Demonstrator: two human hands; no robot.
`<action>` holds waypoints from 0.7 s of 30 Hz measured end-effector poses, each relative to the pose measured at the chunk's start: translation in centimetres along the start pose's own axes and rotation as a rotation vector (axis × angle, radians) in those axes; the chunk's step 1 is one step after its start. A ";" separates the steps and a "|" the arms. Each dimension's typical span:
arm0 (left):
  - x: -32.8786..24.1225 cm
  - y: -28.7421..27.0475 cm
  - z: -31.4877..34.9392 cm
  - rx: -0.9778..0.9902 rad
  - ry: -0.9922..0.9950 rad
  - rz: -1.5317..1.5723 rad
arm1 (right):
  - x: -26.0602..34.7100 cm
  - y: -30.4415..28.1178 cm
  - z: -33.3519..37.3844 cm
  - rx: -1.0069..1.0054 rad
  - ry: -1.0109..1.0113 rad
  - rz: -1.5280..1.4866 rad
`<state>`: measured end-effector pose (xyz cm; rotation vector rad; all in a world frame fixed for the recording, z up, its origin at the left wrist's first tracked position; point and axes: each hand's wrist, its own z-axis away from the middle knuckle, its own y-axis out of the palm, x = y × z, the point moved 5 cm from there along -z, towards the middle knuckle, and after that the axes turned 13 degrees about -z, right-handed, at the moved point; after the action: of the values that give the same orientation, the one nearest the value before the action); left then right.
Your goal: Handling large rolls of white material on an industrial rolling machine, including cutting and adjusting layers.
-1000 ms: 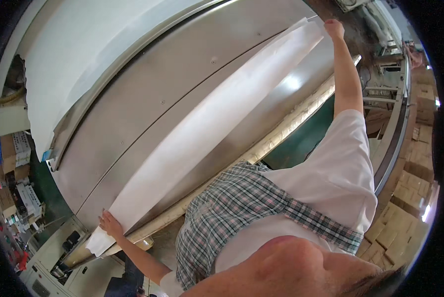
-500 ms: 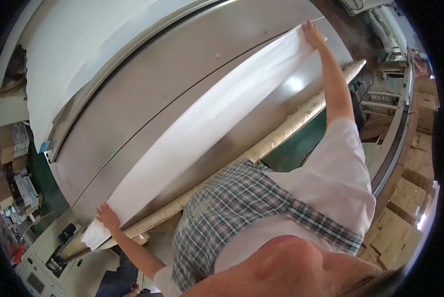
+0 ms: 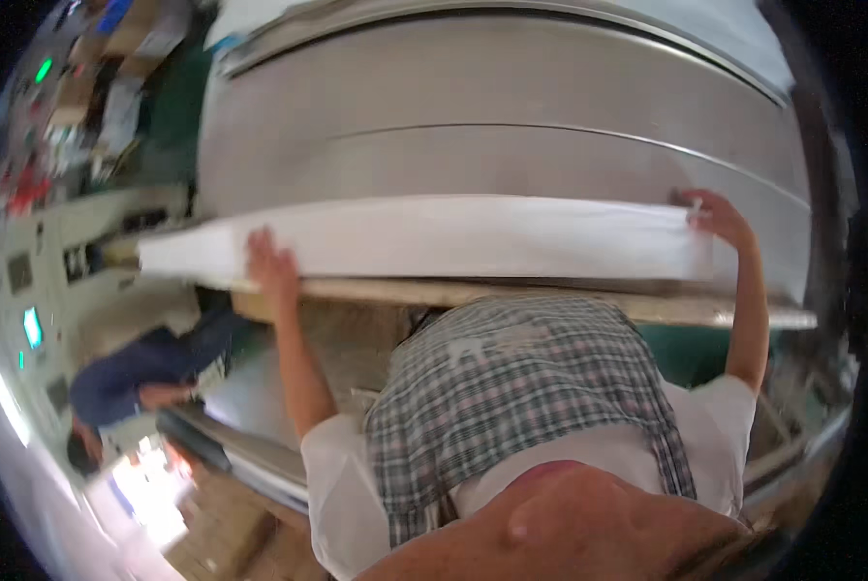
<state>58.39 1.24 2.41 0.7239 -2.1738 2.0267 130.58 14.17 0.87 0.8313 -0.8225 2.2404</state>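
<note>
In the head view, the long white strip (image 3: 473, 232) lies between and under the two hands, its long axis running nearly level from left to right, roughly square to the forearms. The left hand (image 3: 276, 271) is over the lower part of the strip, fingers loosely spread and not gathered round anything; blur hides whether the palm presses on it. From this hand, a short length reaches away to the left, tapering in the view, while most of the strip stretches rightward. The right hand (image 3: 720, 221) is at the upper corner of the right end, with hardly any strip beyond it; its fingers bend in at the corner, but I cannot tell whether they pinch it. So the right hand is nearer its end than the left is. Beyond both hands lies the grey metal surface (image 3: 511, 77); nearer the body than the left hand's fingers runs a pale edge bar (image 3: 492, 290), just in front of the checked apron (image 3: 531, 387).
</note>
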 end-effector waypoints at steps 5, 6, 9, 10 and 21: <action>1.7 -1.9 0.3 -0.091 -0.039 0.246 | 10.3 10.7 -4.2 0.201 0.042 -0.172; 1.9 -2.2 0.3 -0.095 -0.059 0.231 | 10.9 12.7 -5.4 0.170 -0.174 -0.202; 0.5 -2.7 0.6 -0.079 0.115 0.241 | 14.8 18.8 -7.2 0.212 -0.157 -0.105; 0.5 -2.6 0.6 -0.063 0.155 0.250 | 17.1 21.0 -7.6 0.253 -0.095 -0.161; -3.9 -7.7 1.0 -0.126 1.143 0.912 | 27.5 38.2 -15.0 0.405 -0.234 -0.667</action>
<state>65.08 1.33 7.89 -1.3511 -1.8559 1.7094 81.45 9.75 -1.29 1.3425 -0.1263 1.7353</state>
